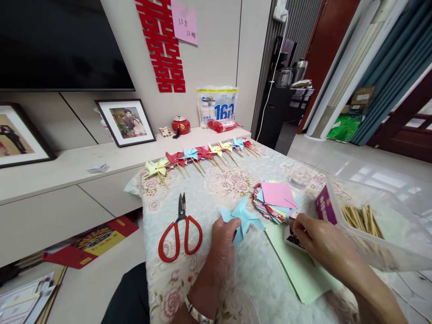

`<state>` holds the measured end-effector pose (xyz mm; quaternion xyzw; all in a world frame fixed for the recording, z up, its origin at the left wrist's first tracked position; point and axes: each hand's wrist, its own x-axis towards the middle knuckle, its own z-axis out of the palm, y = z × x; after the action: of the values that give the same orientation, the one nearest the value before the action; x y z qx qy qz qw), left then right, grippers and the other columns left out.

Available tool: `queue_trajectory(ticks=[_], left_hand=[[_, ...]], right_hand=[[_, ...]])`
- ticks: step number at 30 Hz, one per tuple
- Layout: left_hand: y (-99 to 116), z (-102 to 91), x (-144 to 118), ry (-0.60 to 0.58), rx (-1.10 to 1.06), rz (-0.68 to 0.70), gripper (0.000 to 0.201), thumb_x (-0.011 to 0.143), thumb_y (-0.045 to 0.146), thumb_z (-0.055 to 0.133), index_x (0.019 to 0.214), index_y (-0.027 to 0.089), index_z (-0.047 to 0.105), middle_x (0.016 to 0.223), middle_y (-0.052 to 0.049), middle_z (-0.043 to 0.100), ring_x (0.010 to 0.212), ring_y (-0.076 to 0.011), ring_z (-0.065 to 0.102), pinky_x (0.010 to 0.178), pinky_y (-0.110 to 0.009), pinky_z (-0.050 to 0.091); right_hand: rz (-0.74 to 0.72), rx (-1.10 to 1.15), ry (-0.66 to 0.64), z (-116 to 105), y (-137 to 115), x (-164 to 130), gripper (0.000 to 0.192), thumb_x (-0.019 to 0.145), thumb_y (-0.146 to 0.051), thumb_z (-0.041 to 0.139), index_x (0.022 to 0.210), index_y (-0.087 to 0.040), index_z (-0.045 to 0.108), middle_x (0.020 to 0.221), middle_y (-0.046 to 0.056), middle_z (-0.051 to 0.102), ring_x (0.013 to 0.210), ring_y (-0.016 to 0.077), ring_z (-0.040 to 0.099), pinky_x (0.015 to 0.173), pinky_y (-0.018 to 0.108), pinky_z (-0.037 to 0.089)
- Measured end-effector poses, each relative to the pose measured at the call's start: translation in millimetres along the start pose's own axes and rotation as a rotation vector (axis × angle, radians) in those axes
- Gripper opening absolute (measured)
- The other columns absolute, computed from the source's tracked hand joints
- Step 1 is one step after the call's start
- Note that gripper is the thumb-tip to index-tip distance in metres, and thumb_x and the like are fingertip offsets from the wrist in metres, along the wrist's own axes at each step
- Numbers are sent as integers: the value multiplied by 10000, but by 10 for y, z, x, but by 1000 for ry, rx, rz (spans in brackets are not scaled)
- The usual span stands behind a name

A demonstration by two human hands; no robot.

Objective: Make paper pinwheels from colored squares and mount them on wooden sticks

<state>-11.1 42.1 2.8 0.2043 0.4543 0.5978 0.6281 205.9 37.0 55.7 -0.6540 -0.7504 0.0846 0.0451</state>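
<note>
My left hand [221,243] pinches a light blue paper pinwheel [242,217] at its middle, holding it just above the floral tablecloth [209,189]. My right hand [315,240] rests to the right, fingertips down on a small dark box [293,238] beside a fanned stack of coloured paper squares [275,201]. What the fingers pinch is hidden. Red-handled scissors [180,231] lie shut to the left of my left hand.
A row of finished pinwheels on sticks [199,155] lies along the table's far edge. A clear plastic tub [388,225] with wooden sticks [362,218] stands at right, a purple box [326,205] beside it. Green paper sheets [297,270] lie under my right wrist. A low cabinet [67,166] runs behind.
</note>
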Motion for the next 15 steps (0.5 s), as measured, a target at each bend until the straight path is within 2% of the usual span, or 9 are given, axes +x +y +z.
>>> queue_trajectory(ticks=[3, 6, 11, 15], left_hand=[[8, 2, 2, -1, 2, -3, 185, 553, 281, 699, 629, 173, 570, 537, 39, 529, 514, -111, 451, 527, -239, 355], [11, 1, 6, -2, 13, 1, 182, 559, 290, 692, 613, 173, 564, 530, 37, 529, 500, -106, 438, 522, -238, 346], [-19, -13, 11, -30, 7, 46, 178, 594, 282, 690, 622, 178, 548, 531, 45, 513, 498, -99, 413, 517, -235, 336], [-64, -56, 35, -22, 30, 69, 194, 632, 307, 704, 649, 176, 562, 553, 43, 515, 508, -104, 427, 511, -234, 334]], right_hand=[[-4, 130, 45, -48, -39, -21, 219, 915, -294, 398, 728, -227, 491, 612, 31, 618, 485, 163, 491, 523, 293, 295], [-60, 290, 26, -72, -109, -40, 214, 916, -304, 410, 743, -229, 511, 631, 11, 603, 528, 160, 511, 535, 278, 340], [-208, 612, -155, -5, -298, -52, 237, 950, -340, 466, 758, -221, 538, 646, -17, 564, 596, 149, 544, 572, 252, 405], [-217, 849, -258, 113, -415, -31, 233, 942, -364, 534, 774, -204, 555, 625, -41, 545, 578, 130, 561, 572, 239, 404]])
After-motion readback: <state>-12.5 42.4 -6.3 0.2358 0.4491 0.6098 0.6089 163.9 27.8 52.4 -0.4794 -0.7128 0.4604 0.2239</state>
